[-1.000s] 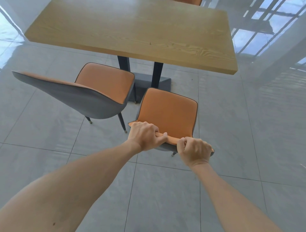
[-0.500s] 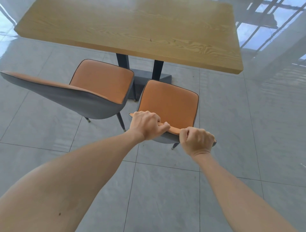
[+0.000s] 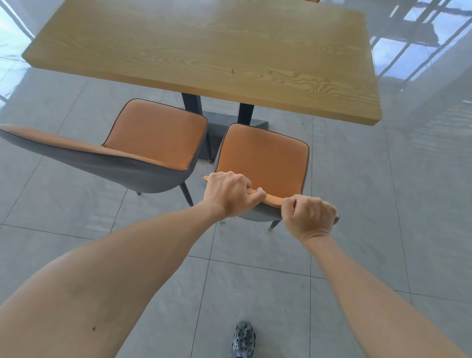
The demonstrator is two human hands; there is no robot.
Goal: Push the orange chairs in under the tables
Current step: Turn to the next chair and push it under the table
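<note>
Two orange chairs with grey shells stand before a light wooden table (image 3: 204, 51). The right chair (image 3: 263, 158) faces the table, its seat front close to the table's near edge. My left hand (image 3: 229, 194) grips the top of its backrest at the left end, and my right hand (image 3: 309, 217) grips the same rim at the right end. The left chair (image 3: 153, 133) stands beside it, turned a little, with its seat front near the table edge and its backrest reaching out to the left.
The table stands on dark legs with a grey base plate (image 3: 219, 122) on a glossy grey tiled floor (image 3: 370, 204). My patterned shoe (image 3: 244, 339) shows at the bottom. An orange sliver of another chair (image 3: 310, 1) peeks over the table's far side.
The right chair has slid forward toward the table with both hands still on its backrest. I have stepped closer, and my shoe has come into view.
</note>
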